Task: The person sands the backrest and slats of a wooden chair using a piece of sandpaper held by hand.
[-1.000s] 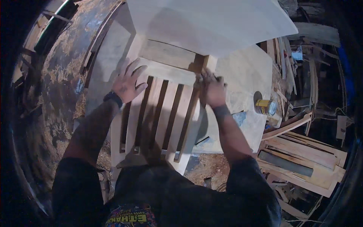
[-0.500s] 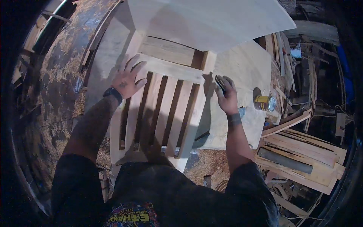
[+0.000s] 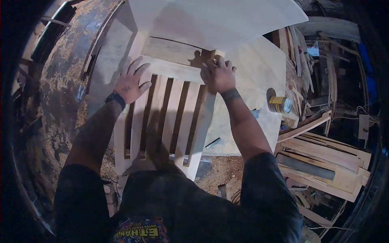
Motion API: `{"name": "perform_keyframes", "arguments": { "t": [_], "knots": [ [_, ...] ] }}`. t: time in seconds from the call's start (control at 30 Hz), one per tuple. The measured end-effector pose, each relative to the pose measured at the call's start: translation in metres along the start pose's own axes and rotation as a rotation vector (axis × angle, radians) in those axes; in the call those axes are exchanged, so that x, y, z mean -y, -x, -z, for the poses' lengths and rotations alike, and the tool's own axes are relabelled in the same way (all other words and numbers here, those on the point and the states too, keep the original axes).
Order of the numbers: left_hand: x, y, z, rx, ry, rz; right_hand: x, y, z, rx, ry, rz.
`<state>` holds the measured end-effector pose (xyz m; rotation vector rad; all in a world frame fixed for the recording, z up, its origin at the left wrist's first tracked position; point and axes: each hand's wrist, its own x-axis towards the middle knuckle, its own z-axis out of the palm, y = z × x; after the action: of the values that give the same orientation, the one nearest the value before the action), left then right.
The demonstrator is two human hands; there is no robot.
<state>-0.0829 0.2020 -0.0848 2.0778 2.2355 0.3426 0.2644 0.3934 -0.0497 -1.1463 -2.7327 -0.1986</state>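
A pale wooden frame with several slats [image 3: 174,111] lies in front of me, my shadow across it. My left hand [image 3: 131,83] rests with fingers spread on the upper left of the frame, holding nothing. On the upper right corner, my right hand [image 3: 222,77] presses with bent fingers against the end of the top rail [image 3: 174,69]. A small dark piece showed in this hand earlier; now the fingers hide it and its kind cannot be made out. Beyond the rail stands a large pale panel [image 3: 227,24].
A pale board [image 3: 243,133] lies right of the frame, bearing a yellow can [image 3: 277,104], a small dark strip [image 3: 212,143] and a bluish scrap [image 3: 254,114]. Stacked wooden pieces [image 3: 324,162] are at the right. Sawdust [image 3: 60,93] covers the surface at the left.
My right hand has moved left from above the board onto the frame's upper right corner. My left hand stays spread on the frame. The view has shifted slightly.
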Motion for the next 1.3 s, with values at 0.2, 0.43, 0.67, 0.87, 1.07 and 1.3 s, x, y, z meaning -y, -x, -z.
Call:
{"name": "perform_keyframes", "arguments": {
  "t": [0.2,0.43,0.67,0.87,1.07,1.3],
  "knots": [
    [0.002,0.002,-0.006,-0.012,0.033,0.029,-0.004,-0.01,-0.013,0.074,-0.123,0.048],
    [0.003,0.001,-0.004,-0.015,0.071,0.003,0.017,-0.017,0.016,0.176,-0.055,-0.05],
    [0.006,0.0,-0.007,0.011,0.07,0.029,-0.001,0.01,0.026,0.086,-0.487,-0.045],
    [0.005,0.0,-0.004,0.02,0.087,0.026,0.0,-0.027,0.02,0.141,-0.567,0.132],
    [0.004,0.0,-0.003,-0.037,0.028,-0.019,0.017,-0.012,-0.014,0.109,0.072,0.217],
    [0.006,-0.001,-0.006,-0.003,0.088,0.01,0.12,-0.076,-0.053,0.18,-0.437,0.047]
  ]
}}
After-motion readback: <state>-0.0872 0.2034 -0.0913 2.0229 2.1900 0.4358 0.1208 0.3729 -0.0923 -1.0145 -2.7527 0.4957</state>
